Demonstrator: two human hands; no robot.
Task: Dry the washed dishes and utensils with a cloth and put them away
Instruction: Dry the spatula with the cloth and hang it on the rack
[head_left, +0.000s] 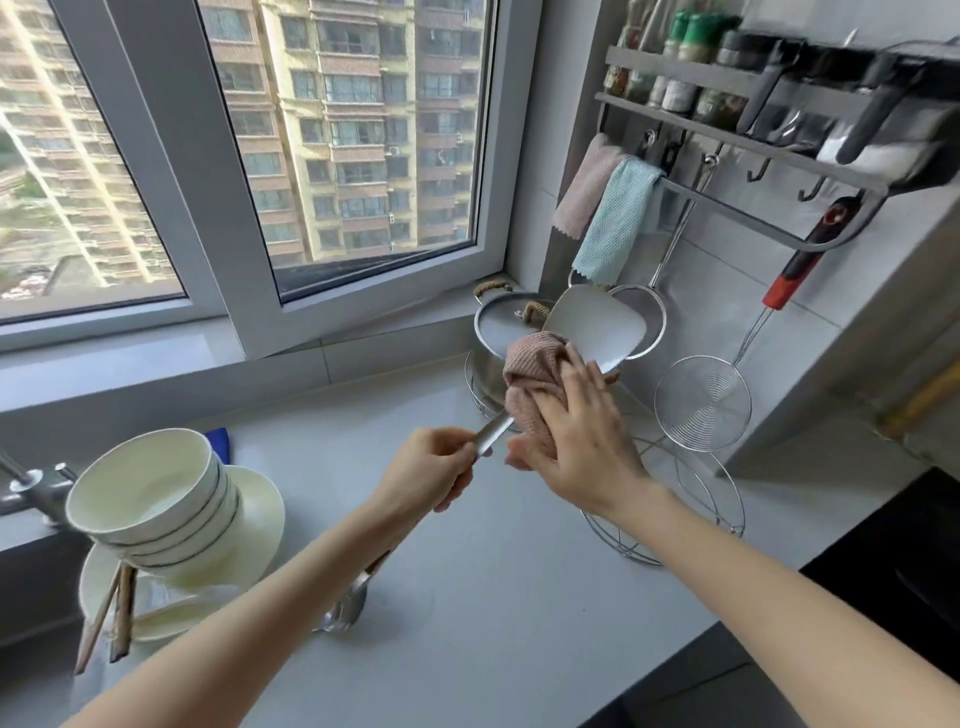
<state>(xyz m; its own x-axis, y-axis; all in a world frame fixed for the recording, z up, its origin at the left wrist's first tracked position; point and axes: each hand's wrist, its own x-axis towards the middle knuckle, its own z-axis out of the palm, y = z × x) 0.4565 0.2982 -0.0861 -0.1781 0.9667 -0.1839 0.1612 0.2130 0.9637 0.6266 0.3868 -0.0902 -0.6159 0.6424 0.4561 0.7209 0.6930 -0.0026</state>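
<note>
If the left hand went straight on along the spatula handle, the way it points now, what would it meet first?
Most likely the right hand, just ahead of the left hand on the spatula, with the pink cloth it grips round the shaft. Only a short bare stretch separates them.

window (270, 145): daylight, apartment towers | walls (727, 291): grey tile | counter (467, 597): pale

Bright window (260, 145) daylight — edges warped, slightly blurred.
</note>
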